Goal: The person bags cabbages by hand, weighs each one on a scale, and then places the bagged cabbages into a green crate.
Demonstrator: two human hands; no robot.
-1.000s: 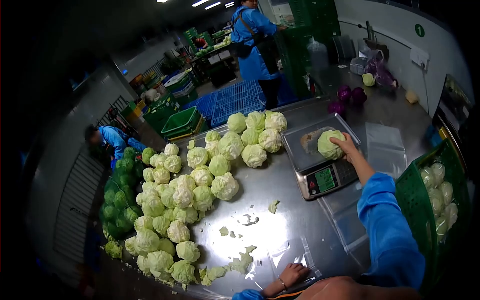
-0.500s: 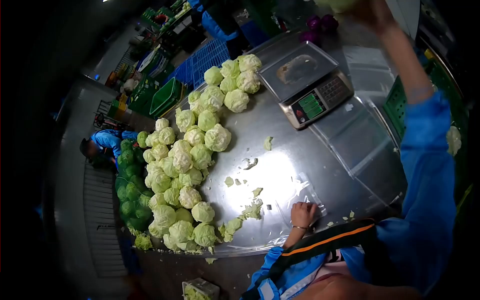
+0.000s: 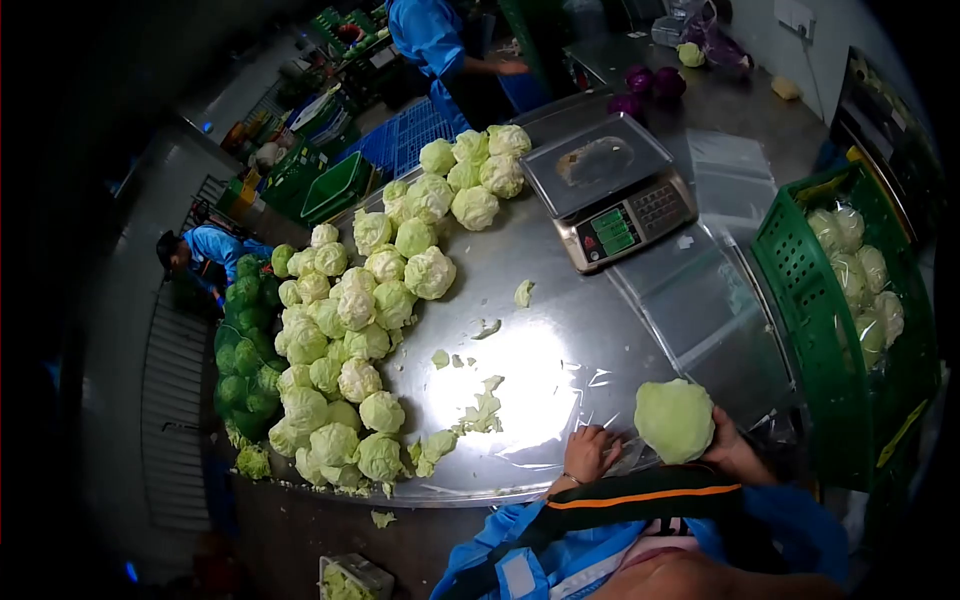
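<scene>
At bench's (image 3: 490, 275) five o'clock | right hand (image 3: 732, 452): fingers curved round cabbage's (image 3: 674, 420) four-o'clock side | likely dense, firm; cup beneath | left hand (image 3: 590, 454): fingers curled by plastic film (image 3: 629, 456), hold unclear

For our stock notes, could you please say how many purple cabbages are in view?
3, beyond the scale: rear cabbage, right cabbage beside it, and front cabbage; the purple bag may hide more.
</scene>
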